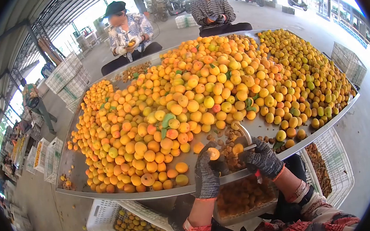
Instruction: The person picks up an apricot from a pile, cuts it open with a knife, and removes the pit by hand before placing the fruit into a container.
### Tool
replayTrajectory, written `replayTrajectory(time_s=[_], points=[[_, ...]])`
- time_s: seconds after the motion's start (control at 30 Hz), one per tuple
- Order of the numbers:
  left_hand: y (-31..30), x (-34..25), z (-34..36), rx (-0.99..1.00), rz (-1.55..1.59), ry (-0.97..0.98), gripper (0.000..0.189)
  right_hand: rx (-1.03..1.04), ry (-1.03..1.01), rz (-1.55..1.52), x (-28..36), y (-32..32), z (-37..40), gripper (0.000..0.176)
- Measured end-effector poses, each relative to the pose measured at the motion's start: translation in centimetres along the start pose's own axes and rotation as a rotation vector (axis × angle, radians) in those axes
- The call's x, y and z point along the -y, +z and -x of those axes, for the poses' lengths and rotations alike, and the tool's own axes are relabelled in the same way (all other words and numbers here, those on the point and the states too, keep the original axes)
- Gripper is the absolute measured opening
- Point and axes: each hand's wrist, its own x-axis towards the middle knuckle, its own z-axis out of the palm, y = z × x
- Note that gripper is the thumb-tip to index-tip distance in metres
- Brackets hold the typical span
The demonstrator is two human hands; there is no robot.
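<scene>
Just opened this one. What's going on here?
Someone in grey gloves is working at a metal tray heaped with orange-yellow fruit. Their left hand holds what looks like a cut fruit; the right hand grips a curved metal tool. Brown pits lie loose nearby. Across the tray, one person holds fruit and another sits with hands together.

Fruit [194, 106] orange-yellow (a few blushed red); right glove [263, 158] mottled grey-black; table [76, 165] silver-grey; crate [98, 216] at seven o'clock, white.
</scene>
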Motion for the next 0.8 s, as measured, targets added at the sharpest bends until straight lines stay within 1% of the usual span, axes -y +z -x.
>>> replayTrajectory(time_s=[0.03,0.07,0.13,0.17,0.23,0.27,0.3,0.33,0.37,0.4,0.43,0.47,0.5,0.53,0.57,0.6,0.63,0.67,0.7,0.73,0.77,0.8], points=[[0.0,0.1,-0.2,-0.027,-0.066,0.016,0.037,0.013,-0.011,0.062,0.3,0.3,0.1,0.046],[0.4,0.4,-0.3,-0.027,-0.068,0.016,0.037,0.012,-0.012,0.06,-0.5,1.0,-0.2,0.046],[2.0,0.4,0.0,-0.105,0.082,0.018,0.039,0.2,-0.33,-0.443,-2.6,2.8,-0.9,0.045],[1.6,0.7,-0.3,-0.106,0.083,0.019,0.039,0.202,-0.329,-0.442,-2.3,3.3,-0.9,0.045],[0.6,1.1,-0.9,-0.084,0.215,-0.152,0.039,0.178,-0.49,0.386,-1.8,4.2,-0.7,0.047],[0.3,1.2,-1.0,-0.085,0.214,-0.151,0.039,0.191,-0.473,0.421,-1.7,4.7,-0.9,0.05],[0.4,1.0,-0.8,-0.197,0.222,-0.207,0.038,0.192,-0.472,0.42,-2.5,4.8,-1.3,0.05],[0.5,0.9,-0.8,-0.31,0.232,-0.262,0.037,0.148,-0.399,0.195,-3.9,4.8,-2.0,0.049],[0.4,0.9,-0.7,-0.312,0.235,-0.259,0.037,0.105,-0.322,-0.029,-4.6,4.9,-2.4,0.048],[0.3,0.9,-0.6,-0.296,0.24,-0.207,0.036,0.106,-0.321,-0.028,-3.7,4.8,-2.2,0.048],[0.3,0.9,-0.6,-0.278,0.243,-0.156,0.035,0.099,-0.242,0.105,-1.8,4.4,-2.0,0.045],[0.4,0.7,-0.3,-0.276,0.245,-0.158,0.035,0.089,-0.162,0.238,-0.5,4.1,-2.2,0.043],[0.5,0.0,0.1,-0.146,0.097,-0.116,0.033,0.086,-0.164,0.24,0.3,3.7,-2.7,0.043],[0.6,-0.6,0.4,-0.015,-0.053,-0.075,0.031,0.084,-0.23,0.416,0.9,3.5,-3.1,0.041],[0.8,-1.0,0.7,-0.011,-0.054,-0.077,0.031,0.082,-0.294,0.593,1.3,3.3,-3.4,0.038],[0.9,-1.4,1.0,0.019,-0.25,-0.015,0.036,0.079,-0.293,0.594,1.2,3.1,-3.6,0.038],[1.0,-1.5,1.2,0.048,-0.445,0.048,0.041,0.124,-0.329,0.552,0.9,3.0,-4.0,0.038],[0.9,-1.4,1.2,0.049,-0.444,0.047,0.041,0.17,-0.365,0.51,0.8,3.0,-4.2,0.037],[0.9,-1.3,1.2,0.026,-0.476,0.096,0.041,0.17,-0.365,0.511,1.5,3.1,-4.0,0.037],[0.8,-1.2,1.2,0.002,-0.508,0.145,0.041,0.179,-0.342,0.567,2.6,3.3,-3.6,0.036],[0.5,-1.0,1.1,0.001,-0.508,0.146,0.041,0.187,-0.32,0.622,3.1,3.4,-3.3,0.034],[0.2,-0.8,1.0,0.06,-0.646,0.275,0.04,0.187,-0.321,0.622,3.0,3.4,-3.4,0.034]])
